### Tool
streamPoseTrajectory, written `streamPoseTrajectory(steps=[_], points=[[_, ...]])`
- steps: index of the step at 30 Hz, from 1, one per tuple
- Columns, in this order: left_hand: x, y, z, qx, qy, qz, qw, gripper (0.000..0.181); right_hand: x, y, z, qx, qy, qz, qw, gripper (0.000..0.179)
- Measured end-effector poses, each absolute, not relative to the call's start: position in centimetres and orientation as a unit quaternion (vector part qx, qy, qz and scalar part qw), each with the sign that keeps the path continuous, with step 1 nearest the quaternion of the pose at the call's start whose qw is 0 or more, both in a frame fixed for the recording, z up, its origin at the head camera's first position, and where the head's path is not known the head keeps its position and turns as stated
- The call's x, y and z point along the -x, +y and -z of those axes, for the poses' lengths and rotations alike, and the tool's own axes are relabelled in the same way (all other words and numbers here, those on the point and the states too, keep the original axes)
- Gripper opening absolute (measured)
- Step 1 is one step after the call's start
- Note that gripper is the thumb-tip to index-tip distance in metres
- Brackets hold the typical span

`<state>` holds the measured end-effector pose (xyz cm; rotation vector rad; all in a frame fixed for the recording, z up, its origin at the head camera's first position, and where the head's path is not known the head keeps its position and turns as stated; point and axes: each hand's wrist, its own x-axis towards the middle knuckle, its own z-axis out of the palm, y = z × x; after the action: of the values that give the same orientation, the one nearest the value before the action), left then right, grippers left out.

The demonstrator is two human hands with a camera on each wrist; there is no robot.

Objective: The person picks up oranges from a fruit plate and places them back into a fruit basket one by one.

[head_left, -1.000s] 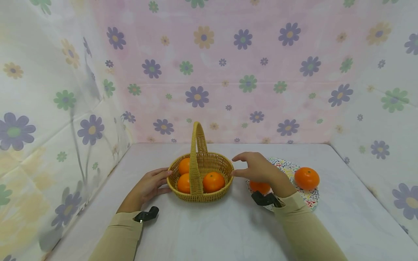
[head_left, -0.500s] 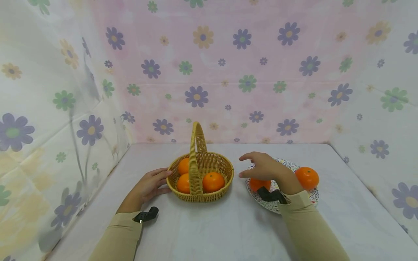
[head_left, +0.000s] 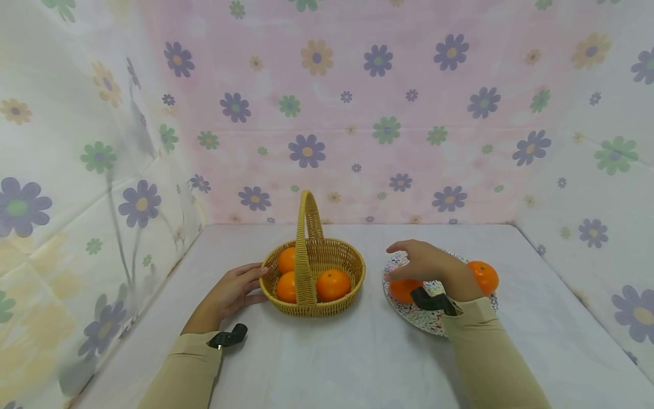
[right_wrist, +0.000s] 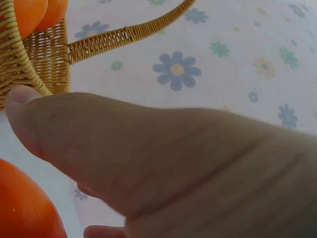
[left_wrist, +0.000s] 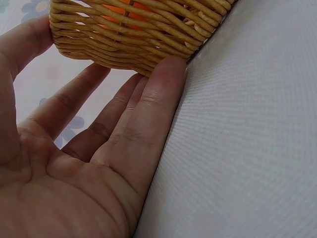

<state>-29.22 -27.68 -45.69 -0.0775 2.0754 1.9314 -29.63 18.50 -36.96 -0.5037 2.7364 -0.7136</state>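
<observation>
While your left hand [head_left: 236, 292], its grip slack, touched the basket [head_left: 334, 309] at nine o'clock, your right hand [head_left: 426, 264], grasping nothing, hovered near the orange [head_left: 402, 292] at the plate [head_left: 424, 325]'s nine o'clock; reaching seemed underway, curling fingers round it next.

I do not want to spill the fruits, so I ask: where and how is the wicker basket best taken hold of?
Probably by the handle, near its top, coming from above. The basket stands upright; its handle arches high across the middle, with fruits on both sides, so the weight should hang fairly balanced.
</observation>
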Motion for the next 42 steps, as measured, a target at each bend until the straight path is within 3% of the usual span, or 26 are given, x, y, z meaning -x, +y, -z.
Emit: streamPoseTrajectory(steps=[20, 42], points=[[29.35, -27.47, 45.88, 0.031, 0.715, -0.683, 0.149, 0.073, 29.03, 19.18, 37.48, 0.132, 0.925, 0.286, 0.214, 0.078], [29.05, -27.61, 46.1, 0.028, 0.714, -0.686, 0.137, 0.069, 28.96, 18.92, 37.71, 0.113, 0.938, 0.254, 0.209, 0.075]])
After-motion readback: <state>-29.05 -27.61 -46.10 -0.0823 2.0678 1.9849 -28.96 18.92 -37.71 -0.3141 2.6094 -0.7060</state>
